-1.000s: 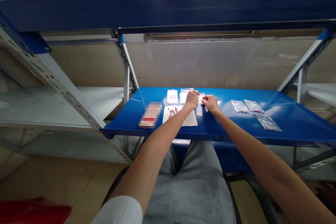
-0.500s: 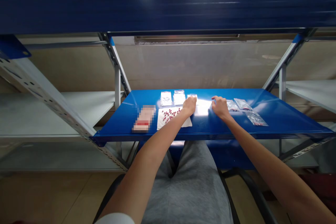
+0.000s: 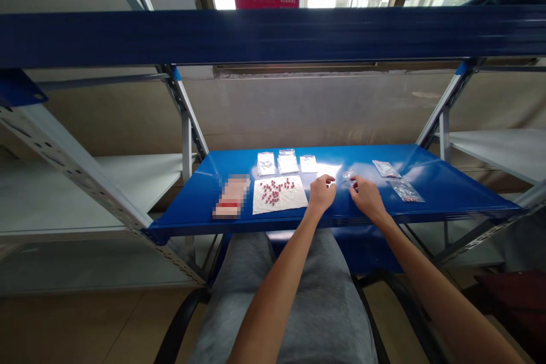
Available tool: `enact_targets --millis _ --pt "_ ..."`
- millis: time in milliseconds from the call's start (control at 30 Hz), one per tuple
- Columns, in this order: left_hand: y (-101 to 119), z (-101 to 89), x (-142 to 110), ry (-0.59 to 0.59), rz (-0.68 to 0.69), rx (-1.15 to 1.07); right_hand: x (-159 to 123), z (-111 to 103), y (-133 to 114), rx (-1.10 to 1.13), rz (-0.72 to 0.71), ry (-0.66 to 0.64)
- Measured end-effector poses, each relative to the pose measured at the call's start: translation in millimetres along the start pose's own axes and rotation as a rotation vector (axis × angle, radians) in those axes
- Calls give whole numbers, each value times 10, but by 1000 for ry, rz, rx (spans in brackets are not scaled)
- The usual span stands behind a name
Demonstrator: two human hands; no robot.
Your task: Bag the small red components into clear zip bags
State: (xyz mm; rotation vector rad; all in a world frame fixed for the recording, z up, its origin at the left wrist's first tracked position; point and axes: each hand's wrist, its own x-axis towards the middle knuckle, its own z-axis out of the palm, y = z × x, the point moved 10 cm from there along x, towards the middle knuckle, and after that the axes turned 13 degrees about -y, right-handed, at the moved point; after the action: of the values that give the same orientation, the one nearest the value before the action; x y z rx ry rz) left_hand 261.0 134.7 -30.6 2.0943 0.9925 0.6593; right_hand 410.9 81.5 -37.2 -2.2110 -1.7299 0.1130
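Note:
My left hand [image 3: 323,192] is over the blue shelf just right of a white sheet [image 3: 290,205]. Its fingers are curled together, and whatever is in them is too small to name. Facing it, my right hand [image 3: 367,198] has its thumb and fingers closed on the near edge of a small clear plastic bag [image 3: 348,175]. The bag lies between the two hands, its contents unclear. Scattered over the white sheet are several small red beads [image 3: 273,189].
Clear bags [image 3: 266,164] lie in a row behind the sheet. Two bags with reddish contents, one [image 3: 386,169] behind the other [image 3: 406,190], are at the right. A blurred-out pinkish item [image 3: 232,196] rests at left. A blue beam [image 3: 273,37] crosses above the shelf [image 3: 460,193].
My left hand has moved right and nearer me, uncovering the beads and a bag behind the sheet. My right hand has come slightly nearer me, and a bag now shows at its fingertips.

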Motion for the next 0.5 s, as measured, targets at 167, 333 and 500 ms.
enact_targets --millis 167,333,500 --pt "-80 12 -224 83 -96 -92 -208 94 -241 31 -38 -79" --pt "-58 -56 -386 104 -99 -149 -252 96 -510 95 -145 -279" --pt "-48 -217 -620 110 -50 -430 -260 -202 -679 164 -143 -288"
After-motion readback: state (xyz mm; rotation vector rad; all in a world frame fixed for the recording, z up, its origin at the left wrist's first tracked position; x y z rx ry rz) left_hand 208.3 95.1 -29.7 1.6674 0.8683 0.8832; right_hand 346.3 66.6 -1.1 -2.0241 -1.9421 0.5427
